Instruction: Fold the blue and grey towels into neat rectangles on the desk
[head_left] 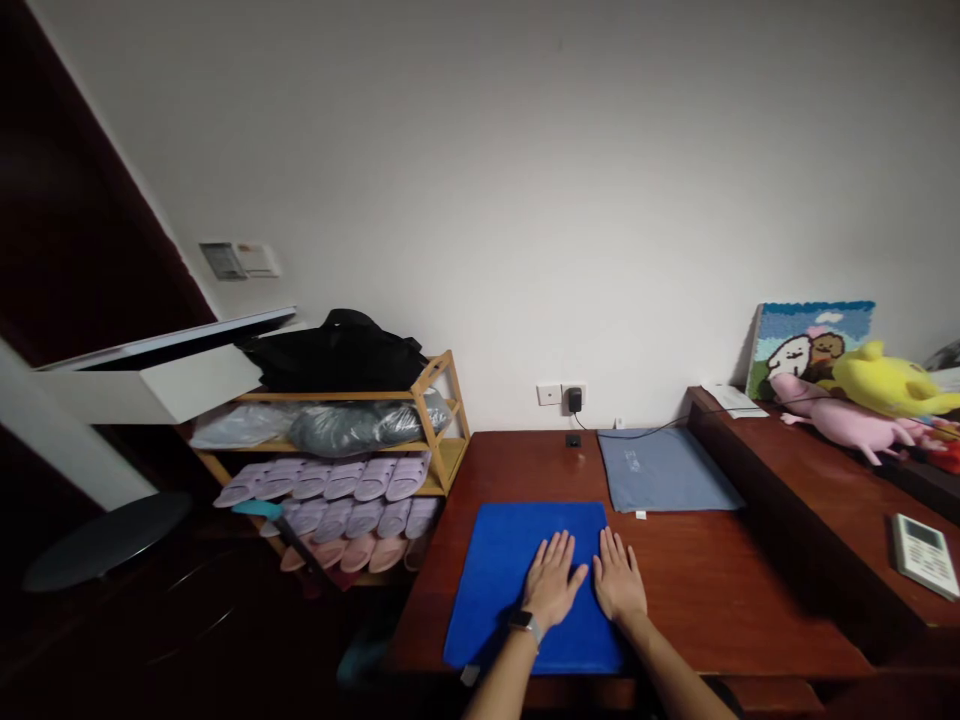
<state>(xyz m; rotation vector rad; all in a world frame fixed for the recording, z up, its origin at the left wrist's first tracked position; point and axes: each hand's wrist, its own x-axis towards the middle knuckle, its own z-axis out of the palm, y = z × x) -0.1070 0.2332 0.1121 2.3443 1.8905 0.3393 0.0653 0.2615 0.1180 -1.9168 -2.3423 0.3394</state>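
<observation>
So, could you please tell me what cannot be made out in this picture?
All in the head view:
- Palms of the left hand and right hand: turned down against the blue cloth.
- Table beneath the blue cloth: covered by it.
- Inside of the black bag: hidden by its fabric.
- Print on the grey cloth and the keypad device's display: too small.
- Red toy: cut off by the right edge.

The glossy brown table [720,590] carries a blue cloth [495,570] lying flat at eight o'clock, its near side close to the edge. At one o'clock lies a grey cloth [667,480] (white tags peeking out), and at eleven, by the wall, a small black fitting [573,440].
</observation>
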